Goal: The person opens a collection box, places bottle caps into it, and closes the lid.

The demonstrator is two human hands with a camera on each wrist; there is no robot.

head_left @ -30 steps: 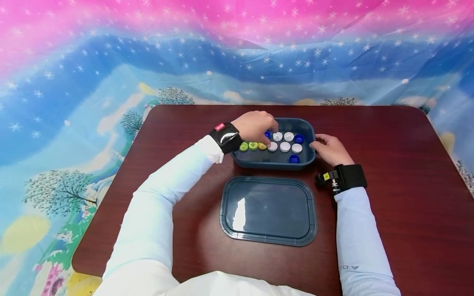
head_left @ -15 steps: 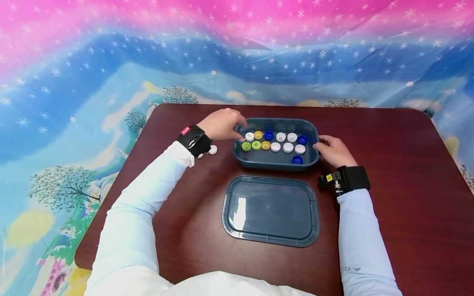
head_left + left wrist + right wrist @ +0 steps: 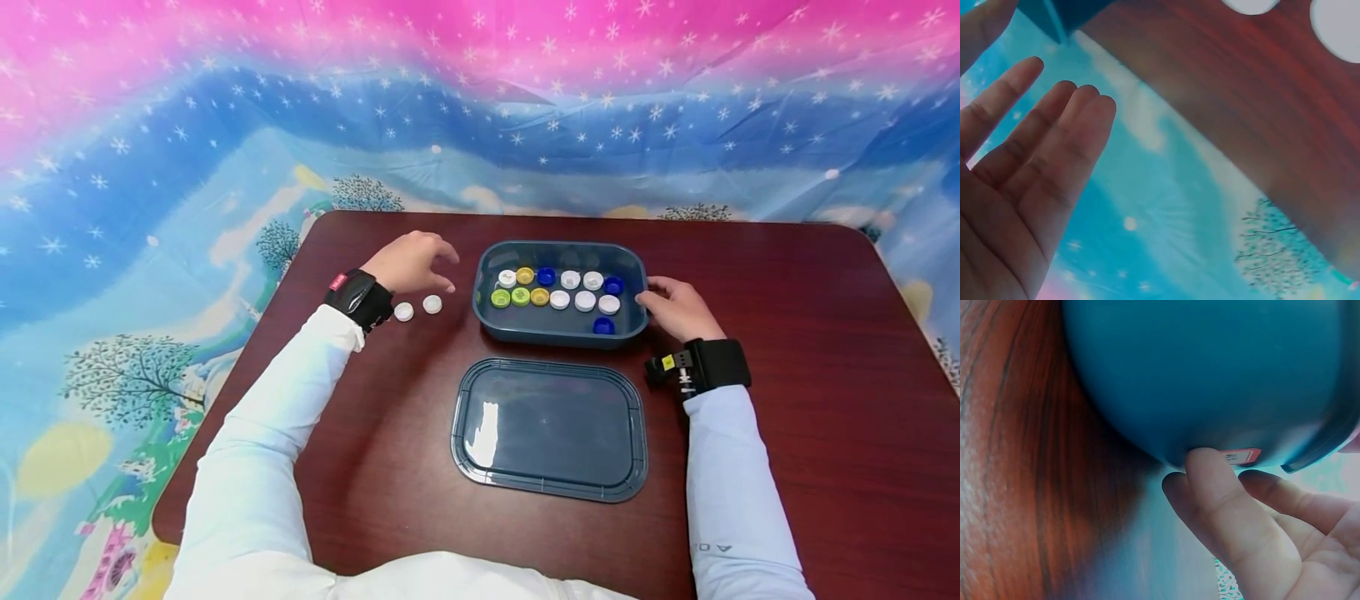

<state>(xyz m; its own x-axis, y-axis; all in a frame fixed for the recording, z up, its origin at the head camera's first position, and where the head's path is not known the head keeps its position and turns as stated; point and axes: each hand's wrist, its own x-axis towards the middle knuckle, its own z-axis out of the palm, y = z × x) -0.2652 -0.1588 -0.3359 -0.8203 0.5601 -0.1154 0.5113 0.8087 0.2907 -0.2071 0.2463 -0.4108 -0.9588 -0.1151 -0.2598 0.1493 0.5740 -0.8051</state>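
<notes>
In the head view, my left hand point(image 3: 412, 262) hovers left of the box, fingers extended and holding nothing. Two white bottle caps point(image 3: 432, 304) lie on the table beneath and beside it. The left wrist view shows that hand's bare palm and spread fingers point(image 3: 1085, 125). My right hand point(image 3: 678, 308) holds the right end of the dark blue-grey plastic box point(image 3: 566, 335), thumb at the rim and fingers against the outer wall point(image 3: 1197, 381). Inside the box, green caps point(image 3: 521, 297), yellow caps point(image 3: 540, 297), white caps point(image 3: 585, 301) and blue caps point(image 3: 603, 326) lie in rough rows.
A matching flat lid point(image 3: 547, 429) lies in front of the box, nearer the body. All of it stands on a dark red-brown wooden table point(image 3: 810, 375). A patterned cloth point(image 3: 525, 142) hangs behind the table's far edge.
My left hand has moved left, out from over the box, uncovering its left-hand caps and the two white caps on the table. The right hand stays at the box's right end.
</notes>
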